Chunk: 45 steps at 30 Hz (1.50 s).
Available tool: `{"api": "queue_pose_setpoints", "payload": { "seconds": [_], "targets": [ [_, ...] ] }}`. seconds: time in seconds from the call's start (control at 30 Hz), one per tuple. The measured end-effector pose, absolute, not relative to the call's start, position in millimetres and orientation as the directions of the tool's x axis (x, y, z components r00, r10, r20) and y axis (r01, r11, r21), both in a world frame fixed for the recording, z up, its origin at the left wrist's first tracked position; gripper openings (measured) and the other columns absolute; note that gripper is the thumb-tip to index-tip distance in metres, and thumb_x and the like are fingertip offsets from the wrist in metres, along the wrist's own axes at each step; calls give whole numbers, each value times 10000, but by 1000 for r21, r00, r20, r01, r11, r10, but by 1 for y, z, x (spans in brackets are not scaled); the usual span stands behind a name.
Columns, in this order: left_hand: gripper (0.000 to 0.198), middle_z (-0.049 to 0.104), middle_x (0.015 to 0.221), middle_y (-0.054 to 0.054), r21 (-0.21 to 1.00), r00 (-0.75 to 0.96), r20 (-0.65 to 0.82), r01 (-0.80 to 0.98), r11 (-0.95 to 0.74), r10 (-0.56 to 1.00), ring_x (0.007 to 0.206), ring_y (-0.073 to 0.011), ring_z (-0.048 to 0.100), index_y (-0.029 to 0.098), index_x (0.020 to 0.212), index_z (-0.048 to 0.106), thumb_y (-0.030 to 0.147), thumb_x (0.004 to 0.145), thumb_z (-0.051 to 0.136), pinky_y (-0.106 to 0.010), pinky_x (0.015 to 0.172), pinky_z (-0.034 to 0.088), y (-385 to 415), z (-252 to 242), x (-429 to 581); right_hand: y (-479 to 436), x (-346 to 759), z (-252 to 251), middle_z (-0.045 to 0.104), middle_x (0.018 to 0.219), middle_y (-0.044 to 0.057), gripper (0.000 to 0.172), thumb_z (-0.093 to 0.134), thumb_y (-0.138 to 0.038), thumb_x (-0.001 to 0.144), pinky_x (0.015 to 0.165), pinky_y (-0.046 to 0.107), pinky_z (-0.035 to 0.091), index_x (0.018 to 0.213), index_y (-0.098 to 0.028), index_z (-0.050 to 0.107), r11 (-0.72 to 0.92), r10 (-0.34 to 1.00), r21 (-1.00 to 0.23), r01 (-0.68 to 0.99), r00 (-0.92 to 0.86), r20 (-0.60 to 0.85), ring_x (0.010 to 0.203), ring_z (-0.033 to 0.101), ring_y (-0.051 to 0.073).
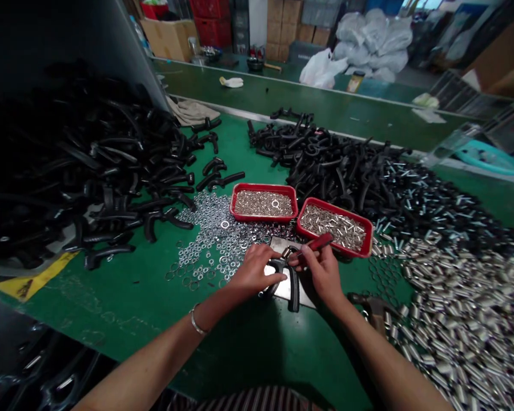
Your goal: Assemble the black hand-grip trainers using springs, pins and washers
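My left hand (257, 269) is closed on a black curved plastic handle (292, 285) that rests on a small metal plate (282, 288) on the green table. Beside it, my right hand (321, 271) grips a red-handled tool (319, 244) whose tip meets the handle's upper end, where a small metal fitting shows. Both hands touch the handle. Just beyond them stand two red trays: the left tray (235, 200) holds small washers, the right tray (370, 234) holds small metal pins.
A large heap of black handles (89, 165) fills the left, another heap (321, 160) lies behind the trays. Loose washers (209, 240) are scattered left of my hands. Metal sleeves (462, 308) cover the right. A hammer (374, 311) lies by my right forearm.
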State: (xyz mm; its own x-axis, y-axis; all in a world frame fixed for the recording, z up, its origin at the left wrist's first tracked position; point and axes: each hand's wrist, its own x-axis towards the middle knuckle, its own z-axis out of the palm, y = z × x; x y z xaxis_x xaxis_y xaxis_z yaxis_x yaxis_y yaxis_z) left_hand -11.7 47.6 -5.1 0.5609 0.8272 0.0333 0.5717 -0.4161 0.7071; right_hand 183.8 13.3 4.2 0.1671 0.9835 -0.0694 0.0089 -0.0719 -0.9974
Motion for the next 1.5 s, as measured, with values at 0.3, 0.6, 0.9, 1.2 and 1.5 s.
{"api": "queue_pose_setpoints", "payload": {
  "seconds": [0.3,0.6,0.9,1.2,1.5],
  "targets": [
    [417,578,1142,-64,704,564,19,579,-412,825,1112,-269,471,219,1161,618,430,821,735,-414,1021,350,46,-9,-13,3,181,4,722,897,73,256,588,-507,919,774,411,553,981,-267,523,-30,988,-905,424,148,36,817,708,270],
    [417,580,1143,-59,692,595,36,565,-450,803,1109,-264,481,234,1186,623,481,856,689,-412,1022,342,47,-9,-16,41,187,36,711,752,29,398,520,-633,908,495,290,530,930,-237,534,-179,983,-976,-120,-62,-173,571,670,185],
    [435,572,1169,-65,695,577,17,581,-424,817,1135,-270,471,231,1202,609,465,848,705,-417,1038,343,46,-10,-16,-4,207,-6,752,908,32,262,625,-449,929,611,304,589,1023,-253,479,-46,982,-987,-157,174,-73,740,743,196],
    [432,570,1150,-63,686,568,47,580,-440,822,1127,-271,475,238,1198,608,457,843,717,-424,1026,359,44,-14,-16,0,191,-5,758,900,39,260,603,-458,935,637,307,584,1028,-243,491,-20,986,-998,-67,164,-31,743,749,205],
    [485,559,1204,-73,675,605,58,563,-477,794,1148,-275,468,230,1234,582,478,838,714,-442,1044,349,44,-13,-17,-1,178,1,711,883,118,225,487,-419,975,721,379,508,1005,-206,551,136,979,-651,746,-2,202,788,698,286]
  ]
}}
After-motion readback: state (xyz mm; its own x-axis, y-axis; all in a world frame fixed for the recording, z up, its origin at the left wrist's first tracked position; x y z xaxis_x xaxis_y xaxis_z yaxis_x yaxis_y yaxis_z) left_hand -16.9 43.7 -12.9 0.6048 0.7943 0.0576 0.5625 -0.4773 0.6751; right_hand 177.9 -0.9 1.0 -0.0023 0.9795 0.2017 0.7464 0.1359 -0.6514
